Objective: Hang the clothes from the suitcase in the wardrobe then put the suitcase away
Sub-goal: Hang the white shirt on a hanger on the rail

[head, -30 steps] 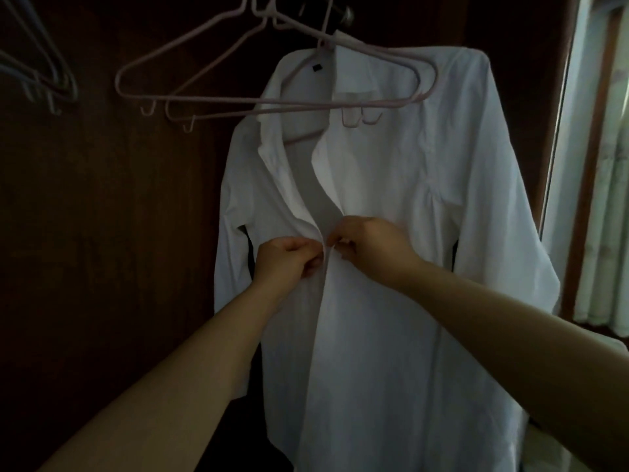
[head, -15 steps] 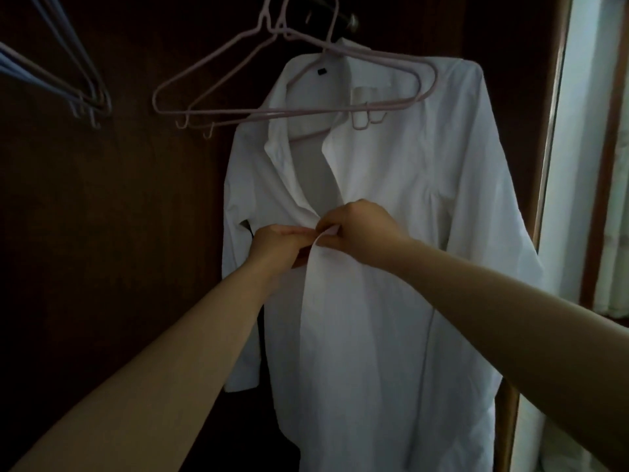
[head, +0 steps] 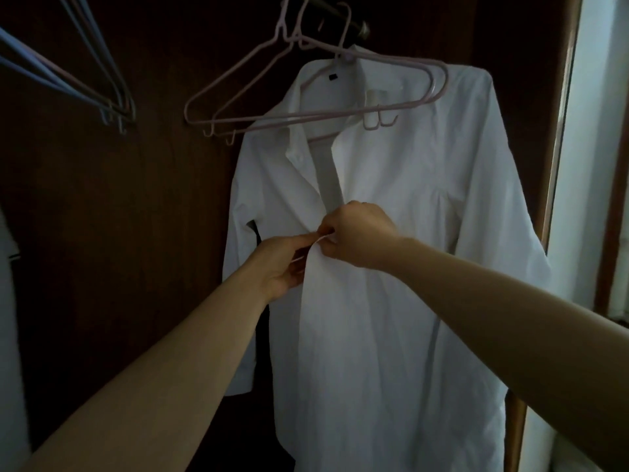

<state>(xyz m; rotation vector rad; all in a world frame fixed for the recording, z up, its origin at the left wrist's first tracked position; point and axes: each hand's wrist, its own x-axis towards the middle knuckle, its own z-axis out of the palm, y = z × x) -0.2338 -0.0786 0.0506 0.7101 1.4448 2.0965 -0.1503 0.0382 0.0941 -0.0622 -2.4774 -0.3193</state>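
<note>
Shirt: a white shirt (head: 391, 233) hangs on a pink hanger (head: 343, 59) from the wardrobe rail (head: 343, 18), its long axis running straight down from collar to hem.
Left hand: the left hand (head: 282, 264) comes up from below and left; its fingers (head: 308, 238) are pinched on the edge of the shirt's left front panel at mid-chest.
Right hand: the right hand (head: 360, 233) reaches in from the right, fingers (head: 328, 241) clenched on the facing placket edge, touching the left fingertips.
Key relation: the two front edges meet exactly between the fingertips; above the fingers the opening spreads into a V up to the collar, below the fingers the front lies closed and falls away toward the hem.
Step in hand: most likely fastening a button at this point; the button itself is too small and hidden by the fingers to confirm.
Nearer hand: both are on the cloth, so neither needs to travel; the next fastening would lie just above or below the fingers along the placket.
Spare hangers: empty pink hangers (head: 272, 93) hang up and left of the fingers, blue ones (head: 102, 80) farther left.
Suitcase: not in view.
Risk: tugging sideways could swing the shirt or slip it off the hanger.
</note>
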